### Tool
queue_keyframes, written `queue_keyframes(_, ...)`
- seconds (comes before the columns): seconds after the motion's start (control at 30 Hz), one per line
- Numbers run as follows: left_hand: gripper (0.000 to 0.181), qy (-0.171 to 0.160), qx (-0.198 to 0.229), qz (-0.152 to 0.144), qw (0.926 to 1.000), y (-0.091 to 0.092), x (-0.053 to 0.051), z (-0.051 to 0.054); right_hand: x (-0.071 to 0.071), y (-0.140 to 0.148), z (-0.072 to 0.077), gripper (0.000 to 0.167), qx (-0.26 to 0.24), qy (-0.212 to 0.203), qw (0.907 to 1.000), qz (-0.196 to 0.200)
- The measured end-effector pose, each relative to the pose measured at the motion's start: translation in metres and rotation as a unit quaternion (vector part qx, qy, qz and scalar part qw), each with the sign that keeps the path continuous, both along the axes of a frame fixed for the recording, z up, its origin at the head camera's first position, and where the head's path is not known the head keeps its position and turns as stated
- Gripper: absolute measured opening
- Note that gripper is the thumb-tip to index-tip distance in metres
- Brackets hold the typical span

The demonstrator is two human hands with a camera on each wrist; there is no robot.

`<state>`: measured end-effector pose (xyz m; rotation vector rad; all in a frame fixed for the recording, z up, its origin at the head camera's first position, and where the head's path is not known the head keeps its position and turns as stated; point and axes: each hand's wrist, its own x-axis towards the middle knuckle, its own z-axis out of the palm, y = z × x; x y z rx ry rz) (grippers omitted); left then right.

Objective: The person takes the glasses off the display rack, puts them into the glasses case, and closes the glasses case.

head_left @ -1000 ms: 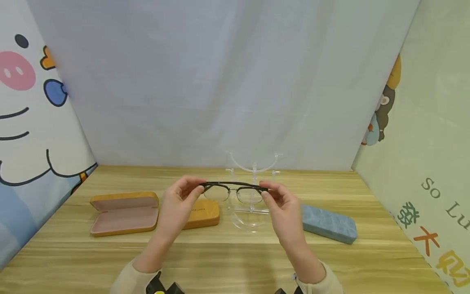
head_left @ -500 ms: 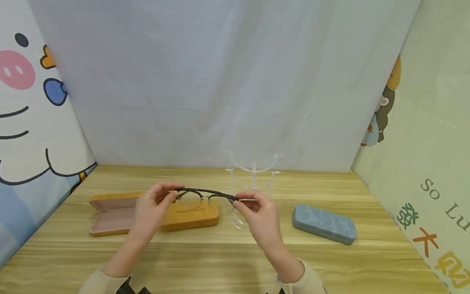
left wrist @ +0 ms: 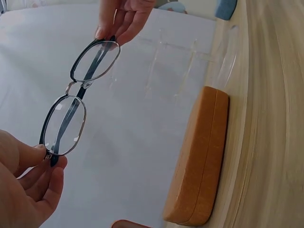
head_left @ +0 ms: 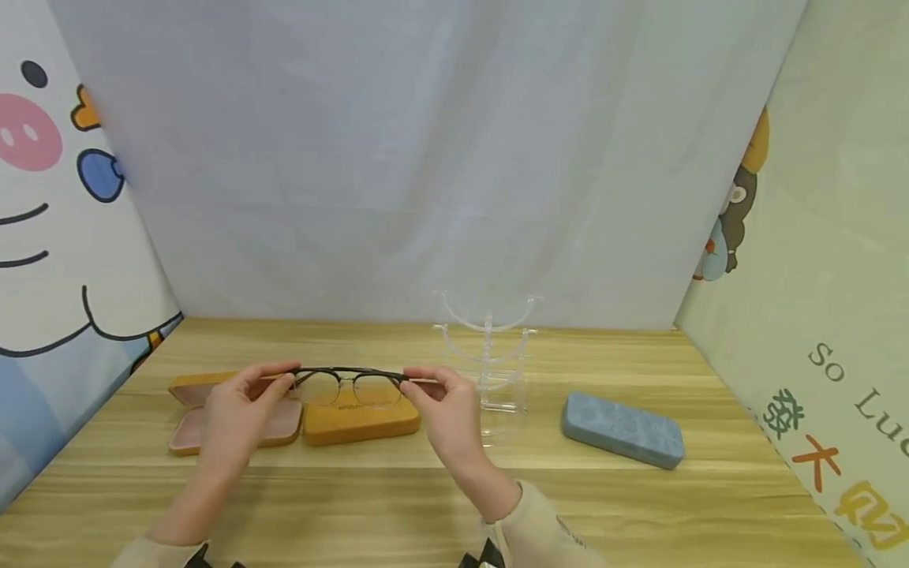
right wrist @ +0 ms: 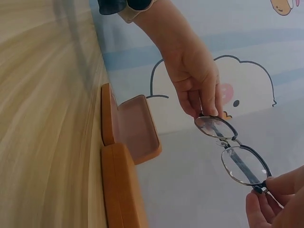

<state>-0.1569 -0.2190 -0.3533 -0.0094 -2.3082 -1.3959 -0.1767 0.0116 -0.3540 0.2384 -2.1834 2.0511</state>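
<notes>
A pair of black-topped eyeglasses (head_left: 348, 371) with folded temples is held up in the air between both hands. My left hand (head_left: 241, 406) pinches one end of the frame between thumb and fingers, and my right hand (head_left: 447, 410) pinches the other end. Behind and below the glasses lies a closed orange glasses case (head_left: 362, 426). Further left, partly hidden by my left hand, an orange case with a pink lining (head_left: 280, 422) lies with its lid up. In the left wrist view the lenses (left wrist: 95, 61) stand well apart from the orange case.
A clear acrylic glasses stand (head_left: 488, 355) stands behind my right hand, its lower part faint. To its right a closed blue glasses case (head_left: 621, 430) lies on the wooden table (head_left: 639, 521). A pale curtain (head_left: 355, 158) hangs behind the table.
Both hands have carried the eyeglasses leftward, from in front of the clear stand to above the closed orange case. The cases and the stand stay where they were.
</notes>
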Motion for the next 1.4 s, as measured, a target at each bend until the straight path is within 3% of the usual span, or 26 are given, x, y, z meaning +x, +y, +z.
queue_keyframes(0.37, 0.028, 0.012, -0.010, 0.080, 0.9967, -0.035, 0.000, -0.015, 0.000, -0.044, -0.014, 0.018, 0.000, 0.005, 0.9986, 0.053)
queue_keyframes(0.57, 0.030, -0.004, -0.014, 0.116, 0.9932, -0.051, -0.003, -0.022, -0.004, -0.061, -0.021, 0.020, 0.029, -0.012, 0.9977, 0.060)
queue_keyframes(0.97, 0.035, -0.038, 0.014, 0.141, 0.9892, -0.077, -0.011, -0.038, -0.018, -0.088, -0.030, 0.019, -0.001, -0.069, 0.9954, 0.066)
queue_keyframes(1.2, 0.039, -0.076, 0.030, 0.149, 0.9854, -0.094, -0.014, -0.047, -0.020, -0.105, -0.039, 0.019, -0.012, -0.079, 0.9936, 0.081)
queue_keyframes(1.4, 0.040, -0.110, 0.015, 0.167, 0.9797, -0.104, -0.015, -0.055, -0.020, -0.118, -0.047, 0.023, -0.023, -0.088, 0.9920, 0.088)
